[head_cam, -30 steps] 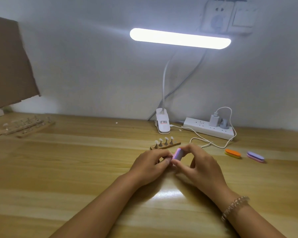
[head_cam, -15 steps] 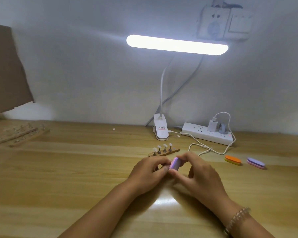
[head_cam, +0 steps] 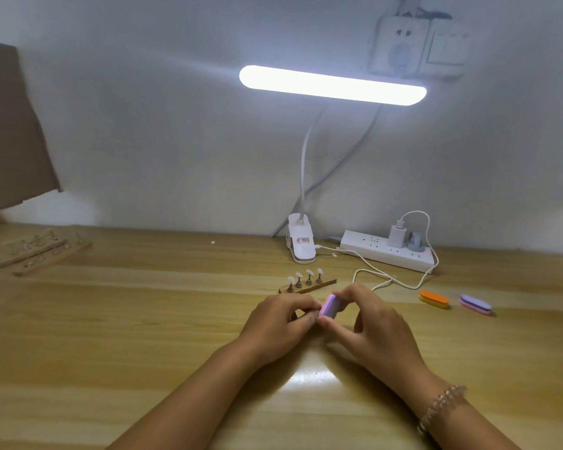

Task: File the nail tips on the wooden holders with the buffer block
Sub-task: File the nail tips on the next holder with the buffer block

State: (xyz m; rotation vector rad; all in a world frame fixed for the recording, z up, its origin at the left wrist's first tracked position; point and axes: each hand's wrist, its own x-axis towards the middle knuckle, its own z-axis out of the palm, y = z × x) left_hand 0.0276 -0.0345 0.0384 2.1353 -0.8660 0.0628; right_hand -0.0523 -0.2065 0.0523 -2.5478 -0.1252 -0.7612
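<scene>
Lamplit wooden desk (head_cam: 111, 336) carries both hands at its middle: the right hand (head_cam: 371, 329) has fingers clamped on the purple buffer block (head_cam: 328, 306), the left hand (head_cam: 278, 323) pinches something hidden, just before a wooden holder (head_cam: 307, 285) of nail tips.

The buffer block (head_cam: 328, 306) has tilted slightly upright between the hands; little else differs.

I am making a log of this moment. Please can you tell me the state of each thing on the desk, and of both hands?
Lamp: switched on.
Charger: plugged into the power strip.
Purple block: pinched in the right hand, off the desk.
Left hand: grip closed on something small, hidden.
Near holder: flat on the desk, four tips standing.
Orange buffer: lying unused.
Purple buffer: lying unused.
Far holders: lying aside, blurred.
</scene>
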